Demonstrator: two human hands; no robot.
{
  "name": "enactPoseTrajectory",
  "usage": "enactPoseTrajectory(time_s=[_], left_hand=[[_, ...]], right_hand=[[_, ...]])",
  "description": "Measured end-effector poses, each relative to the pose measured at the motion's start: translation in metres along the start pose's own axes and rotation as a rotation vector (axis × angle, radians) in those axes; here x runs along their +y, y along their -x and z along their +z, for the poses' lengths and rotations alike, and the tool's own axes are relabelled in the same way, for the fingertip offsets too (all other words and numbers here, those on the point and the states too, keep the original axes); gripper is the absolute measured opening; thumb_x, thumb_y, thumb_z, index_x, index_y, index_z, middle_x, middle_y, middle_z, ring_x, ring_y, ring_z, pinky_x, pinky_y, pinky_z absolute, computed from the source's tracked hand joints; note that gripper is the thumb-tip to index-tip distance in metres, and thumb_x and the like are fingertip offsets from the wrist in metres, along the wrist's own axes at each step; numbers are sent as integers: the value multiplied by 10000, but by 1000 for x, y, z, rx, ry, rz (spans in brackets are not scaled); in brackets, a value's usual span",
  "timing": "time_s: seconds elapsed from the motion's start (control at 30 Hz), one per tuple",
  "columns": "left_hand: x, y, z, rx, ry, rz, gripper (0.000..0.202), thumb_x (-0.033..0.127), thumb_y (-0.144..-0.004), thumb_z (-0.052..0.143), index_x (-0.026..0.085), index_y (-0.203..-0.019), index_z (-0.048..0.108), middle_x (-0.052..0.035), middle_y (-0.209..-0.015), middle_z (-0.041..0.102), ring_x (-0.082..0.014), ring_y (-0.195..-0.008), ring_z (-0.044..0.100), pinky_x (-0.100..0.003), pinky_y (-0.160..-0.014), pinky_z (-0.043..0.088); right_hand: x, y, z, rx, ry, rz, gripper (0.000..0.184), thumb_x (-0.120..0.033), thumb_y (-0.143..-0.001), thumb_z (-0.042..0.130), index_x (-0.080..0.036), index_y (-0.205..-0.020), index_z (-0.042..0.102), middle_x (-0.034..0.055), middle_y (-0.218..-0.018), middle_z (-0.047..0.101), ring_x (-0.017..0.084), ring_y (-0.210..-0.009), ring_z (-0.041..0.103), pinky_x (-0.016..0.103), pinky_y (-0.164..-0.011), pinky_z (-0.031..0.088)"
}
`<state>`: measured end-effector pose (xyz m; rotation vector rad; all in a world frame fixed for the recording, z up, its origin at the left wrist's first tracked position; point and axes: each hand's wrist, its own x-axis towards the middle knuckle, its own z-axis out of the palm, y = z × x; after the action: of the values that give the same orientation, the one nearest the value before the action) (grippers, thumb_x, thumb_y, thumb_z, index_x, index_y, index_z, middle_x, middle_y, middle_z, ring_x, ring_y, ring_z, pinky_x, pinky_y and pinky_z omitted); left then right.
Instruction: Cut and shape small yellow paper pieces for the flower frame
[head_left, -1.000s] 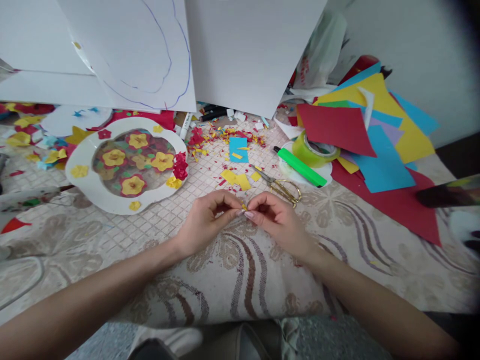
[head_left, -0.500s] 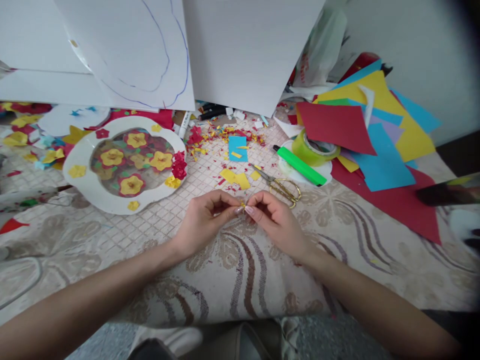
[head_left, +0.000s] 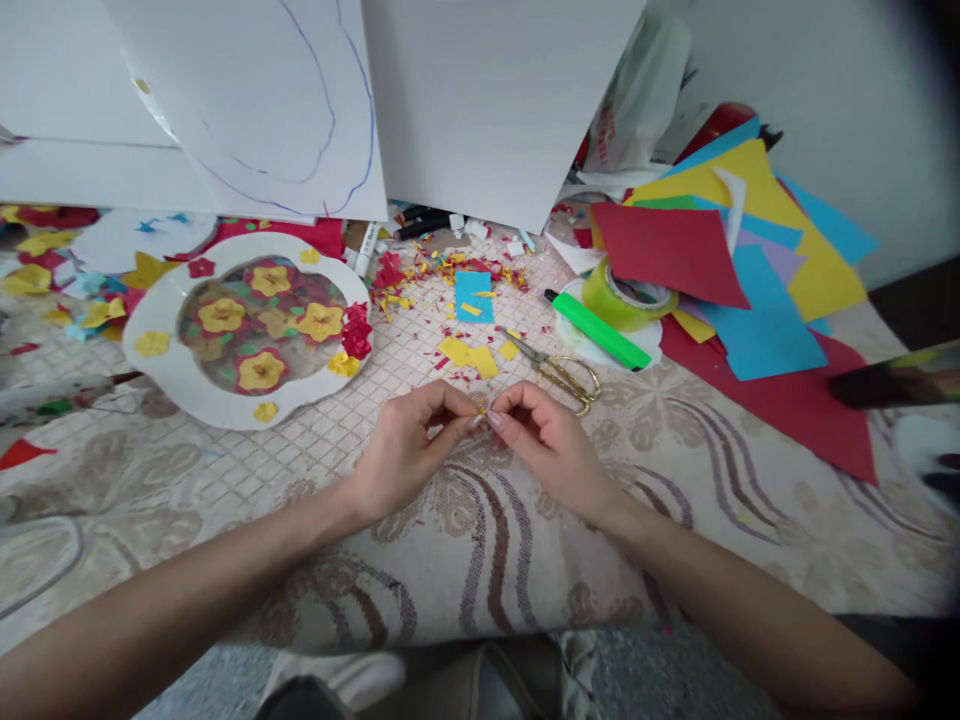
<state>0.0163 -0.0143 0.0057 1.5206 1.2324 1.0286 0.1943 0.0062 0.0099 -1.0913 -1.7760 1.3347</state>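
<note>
Yellow scrap (head_left: 484,410) — one, two hands pinching — left (head_left: 405,455), right (head_left: 551,450)

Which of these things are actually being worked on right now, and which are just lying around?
In hand:
- left hand and right hand
- tiny yellow paper bit, pinched between both

Lying about:
- scissors
- green marker
- tape roll
- white frame with paper flowers
- coloured paper sheets
- white boards

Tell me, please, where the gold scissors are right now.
In the head view, the gold scissors lie just right of centre, beyond the right hand, between the yellow scraps and the green marker.
</note>
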Motion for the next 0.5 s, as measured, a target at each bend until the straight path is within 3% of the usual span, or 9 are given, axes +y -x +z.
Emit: enactPoseTrajectory(time_s=[0.13,0.33,0.5], left_hand=[[1,0,2,21,11,-41,82,227,-821,599,146,-828,613,-40,-805,661,-130,-735,617,-246,-660,482],[-1,-1,6,47,288,-114,191,175,-783,639,169,-897,486,-15,-803,658,-125,-775,642,-251,-719,509],[-3,-2,7,51,334,-132,207,177,-763,665,163,-865,485,-7,-786,640,-114,-758,635,-242,-721,506]], right_hand=[[-1,0,0,7,2,4,54,-203,-894,517,-182,-845,518,-7,-742,526,122,-659,494,235,-577,402],[-1,0,0,26,26,-3,71,-193,-881,531,-180,-812,519,-9,-720,522,121,-647,496,235,-559,387],[-2,-1,0,26,22,-7,72,-184,-877,535,-175,-808,517,-14,-705,515,115,-633,491,228,-537,375]])
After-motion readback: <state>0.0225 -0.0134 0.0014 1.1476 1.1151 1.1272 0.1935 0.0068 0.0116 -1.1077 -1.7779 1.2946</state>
